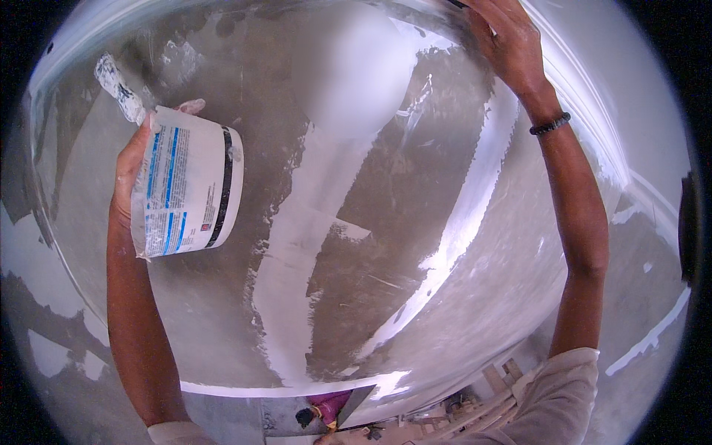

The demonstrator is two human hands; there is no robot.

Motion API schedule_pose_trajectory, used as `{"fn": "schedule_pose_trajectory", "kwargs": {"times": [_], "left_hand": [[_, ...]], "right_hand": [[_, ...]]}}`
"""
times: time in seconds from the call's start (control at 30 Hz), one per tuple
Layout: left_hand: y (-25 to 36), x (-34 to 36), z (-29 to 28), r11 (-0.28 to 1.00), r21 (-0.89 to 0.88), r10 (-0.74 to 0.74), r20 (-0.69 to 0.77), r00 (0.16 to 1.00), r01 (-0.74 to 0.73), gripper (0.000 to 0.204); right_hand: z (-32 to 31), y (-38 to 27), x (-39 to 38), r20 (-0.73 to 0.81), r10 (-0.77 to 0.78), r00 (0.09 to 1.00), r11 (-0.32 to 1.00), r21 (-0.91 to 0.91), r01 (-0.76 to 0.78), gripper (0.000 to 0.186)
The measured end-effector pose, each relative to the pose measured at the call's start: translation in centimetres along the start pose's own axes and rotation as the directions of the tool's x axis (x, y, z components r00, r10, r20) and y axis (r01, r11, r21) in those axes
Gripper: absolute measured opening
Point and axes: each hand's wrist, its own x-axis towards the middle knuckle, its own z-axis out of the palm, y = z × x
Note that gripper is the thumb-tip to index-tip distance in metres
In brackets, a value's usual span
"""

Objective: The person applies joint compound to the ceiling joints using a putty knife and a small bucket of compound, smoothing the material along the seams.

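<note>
A white plastic bucket point(191, 185) with blue print and a dark band is gripped in my left hand point(133, 167), at the left of the view. Above it sticks out a tool point(119, 87) smeared with white paste, its lower end hidden by the bucket and hand. My right hand point(504, 44) is raised to the top edge, fingers curled round a dark object that is mostly out of view. Both hands are over a grey plastered surface point(393, 193) marked by long white strips point(289, 297).
White moulding point(593, 122) curves along the upper right. At the bottom, beyond the surface, a person in magenta point(326, 408) is low down near wooden planks point(489, 393) and small clutter. A blurred round pale patch hides part of the upper middle.
</note>
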Motion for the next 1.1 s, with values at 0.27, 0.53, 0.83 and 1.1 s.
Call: {"fn": "schedule_pose_trajectory", "kwargs": {"times": [0.27,0.53,0.83,1.1], "left_hand": [[1.5,-1.7,2.4,0.998,0.060,-0.023,-0.036,0.999,0.025,0.068],[-0.4,0.2,-1.0,1.000,-0.015,0.005,0.019,1.000,-0.005,0.069],[0.4,-0.4,0.2,1.000,-0.015,0.016,-0.030,0.999,-0.016,0.077],[-0.2,-0.2,0.5,0.999,0.038,0.004,-0.044,0.999,-0.003,0.078]], "right_hand": [[-0.2,-0.6,0.6,0.028,0.035,0.999,0.999,-0.004,-0.034,0.018],[-1.4,0.4,-0.6,0.078,0.098,0.992,0.993,-0.080,-0.091,0.020],[-4.5,3.6,-6.7,0.037,0.211,0.977,0.974,0.075,-0.213,0.038],[-0.9,-2.3,2.2,0.052,0.029,0.998,0.999,0.042,-0.031,0.020]]}}
